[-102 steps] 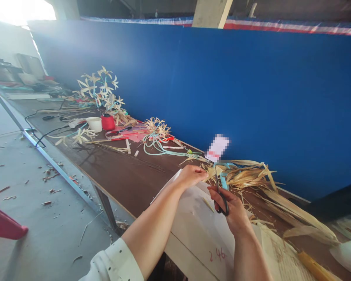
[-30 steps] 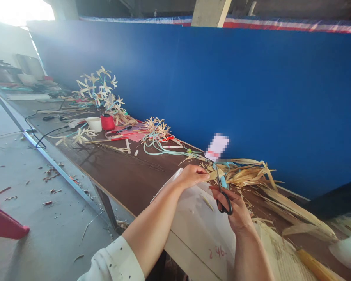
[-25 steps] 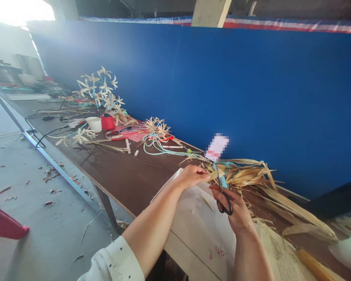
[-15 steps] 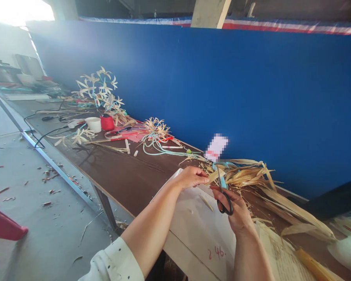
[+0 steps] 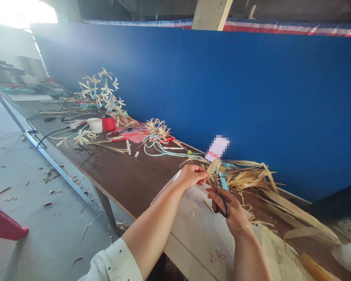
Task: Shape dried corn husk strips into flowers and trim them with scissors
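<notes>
Between the thumb and fingers of my left hand (image 5: 192,175) is a short pale strip of dried husk (image 5: 213,167), pointing up and away. My right hand (image 5: 229,207) is closed round the black handles of a pair of scissors (image 5: 216,177). The scissor blades lie against the right side of the strip; whether they cut into it I cannot tell. Under both hands is a white board or sheet (image 5: 199,222) with red handwriting near its front edge. A bundle of dried husks (image 5: 248,175) lies just right of the scissors.
Husk flowers on pale blue stems (image 5: 156,128) lie farther left on the brown table (image 5: 128,175). Beyond them stand a white cup (image 5: 95,125) and a red thread cone (image 5: 108,123). A blue panel (image 5: 251,89) rises along the back edge. A pink stool (image 5: 6,222) stands at left.
The husk strip has turned from slanting right to pointing more upright. My right hand and the scissors have shifted slightly left and down, with the blades now beside the strip.
</notes>
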Demonstrator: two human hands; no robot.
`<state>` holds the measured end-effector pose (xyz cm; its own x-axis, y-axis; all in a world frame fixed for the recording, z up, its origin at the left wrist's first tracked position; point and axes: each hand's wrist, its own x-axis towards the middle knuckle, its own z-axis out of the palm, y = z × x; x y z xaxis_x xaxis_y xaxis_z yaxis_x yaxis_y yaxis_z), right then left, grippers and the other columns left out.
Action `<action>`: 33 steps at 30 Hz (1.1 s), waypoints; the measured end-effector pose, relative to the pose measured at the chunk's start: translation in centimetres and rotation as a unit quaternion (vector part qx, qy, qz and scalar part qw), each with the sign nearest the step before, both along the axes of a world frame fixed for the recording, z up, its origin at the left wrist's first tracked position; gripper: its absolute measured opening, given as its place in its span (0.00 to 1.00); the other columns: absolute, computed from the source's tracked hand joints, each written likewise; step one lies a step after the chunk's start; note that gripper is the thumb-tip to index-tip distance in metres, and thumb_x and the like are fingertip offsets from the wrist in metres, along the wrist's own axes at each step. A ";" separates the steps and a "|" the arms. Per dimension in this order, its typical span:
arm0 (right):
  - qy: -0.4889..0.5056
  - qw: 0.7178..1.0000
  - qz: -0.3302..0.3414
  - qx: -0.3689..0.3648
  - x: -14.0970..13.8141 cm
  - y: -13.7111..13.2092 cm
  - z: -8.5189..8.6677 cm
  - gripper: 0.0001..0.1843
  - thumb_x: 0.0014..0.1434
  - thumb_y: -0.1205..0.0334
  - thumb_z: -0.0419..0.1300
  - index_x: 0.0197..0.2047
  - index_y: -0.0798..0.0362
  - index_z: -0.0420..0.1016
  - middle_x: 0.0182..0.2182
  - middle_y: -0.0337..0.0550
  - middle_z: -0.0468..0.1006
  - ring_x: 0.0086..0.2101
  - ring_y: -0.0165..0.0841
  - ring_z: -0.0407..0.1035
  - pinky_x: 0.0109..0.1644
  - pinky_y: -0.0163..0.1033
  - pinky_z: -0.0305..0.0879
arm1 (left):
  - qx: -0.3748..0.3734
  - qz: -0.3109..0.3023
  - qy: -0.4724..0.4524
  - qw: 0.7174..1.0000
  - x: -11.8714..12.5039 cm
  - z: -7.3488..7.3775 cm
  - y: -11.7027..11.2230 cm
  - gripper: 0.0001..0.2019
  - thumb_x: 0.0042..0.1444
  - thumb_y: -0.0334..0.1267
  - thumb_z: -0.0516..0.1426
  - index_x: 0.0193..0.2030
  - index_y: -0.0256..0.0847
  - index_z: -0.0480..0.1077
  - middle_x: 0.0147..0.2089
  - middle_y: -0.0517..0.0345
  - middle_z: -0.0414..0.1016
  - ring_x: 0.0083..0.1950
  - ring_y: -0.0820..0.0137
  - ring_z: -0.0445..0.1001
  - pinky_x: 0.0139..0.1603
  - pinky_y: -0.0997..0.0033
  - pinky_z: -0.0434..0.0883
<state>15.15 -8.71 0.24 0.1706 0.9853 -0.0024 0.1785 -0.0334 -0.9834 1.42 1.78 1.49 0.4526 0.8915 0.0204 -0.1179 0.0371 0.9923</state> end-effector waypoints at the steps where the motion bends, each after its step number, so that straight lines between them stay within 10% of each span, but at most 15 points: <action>1: -0.002 1.000 0.006 -0.001 -0.2 0.0 0.1 0.19 0.47 0.49 0.64 0.39 0.53 0.77 0.20 0.37 0.68 0.23 0.28 0.60 0.25 0.34 0.53 | -0.008 0.005 -0.013 1.000 0.1 0.0 0.0 0.07 0.47 0.35 0.60 0.31 0.33 0.71 0.24 0.58 0.71 0.25 0.76 0.70 0.29 0.74 0.70; 33: -0.063 0.997 -0.051 -0.009 -2.1 0.5 0.5 0.21 0.42 0.48 0.65 0.36 0.54 0.77 0.21 0.38 0.70 0.20 0.28 0.61 0.24 0.35 0.59 | -0.114 0.049 -0.068 0.990 1.1 0.2 -0.8 0.05 0.47 0.34 0.61 0.29 0.32 0.71 0.23 0.58 0.72 0.20 0.80 0.68 0.24 0.80 0.68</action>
